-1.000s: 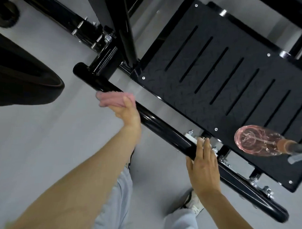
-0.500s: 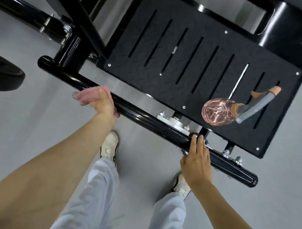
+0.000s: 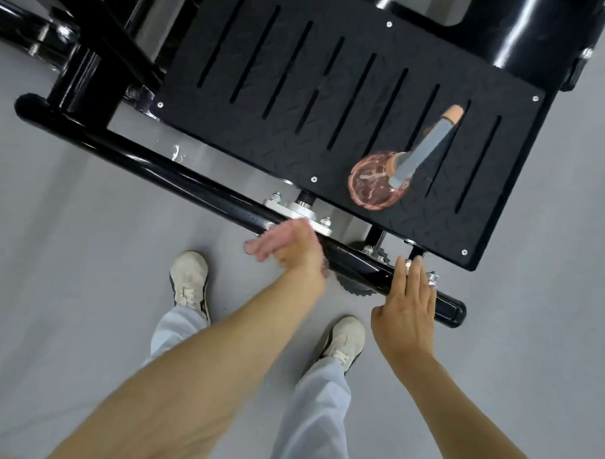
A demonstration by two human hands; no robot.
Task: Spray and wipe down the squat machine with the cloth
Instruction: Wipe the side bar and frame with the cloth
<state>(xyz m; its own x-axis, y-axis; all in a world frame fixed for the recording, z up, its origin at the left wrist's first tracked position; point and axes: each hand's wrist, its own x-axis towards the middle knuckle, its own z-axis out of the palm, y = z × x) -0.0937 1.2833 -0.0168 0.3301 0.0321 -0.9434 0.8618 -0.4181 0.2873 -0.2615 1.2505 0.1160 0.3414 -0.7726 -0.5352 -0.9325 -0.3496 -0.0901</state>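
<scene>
L hand (image 3: 295,255): grips the pink cloth (image 3: 268,245) against the bar (image 3: 142,163). It's blurred, so can't make out the fingers.
Cloth: bunched at the front of the L hand, on the near side of the bar.
R hand (image 3: 408,301): lies flat, fingers straight & together across the bar, holding nothing.
In the way: silver bolted flange (image 3: 295,208) w/ nuts sits on the bar, touching the far side of the L hand. A black toothed knob (image 3: 355,289) hangs under the bar btwn the two hands. Small bolts & brackets sit right at the R fingertips.
Spray bottle (image 3: 378,185): clear pink w/ grey trigger head, stands on the foot plate (image 3: 246,131) near its front R part, apart from both hands.
Foot plate: black tread metal w/ long slots, just behind the bar.
Frame: black posts (image 3: 105,47) meet the bar at its L end.
Arms: both bare forearms reach fwd & down. L arm comes in from lower L, R arm from lower R.
Feet: pale shoes (image 3: 189,280) on the grey floor (image 3: 70,255), near the bar.
Room: a long run of bar lies L of the cloth, up to the posts. There's a short run btwn the hands. The bar's rounded end is just past the R hand, w/ open floor on both sides.
</scene>
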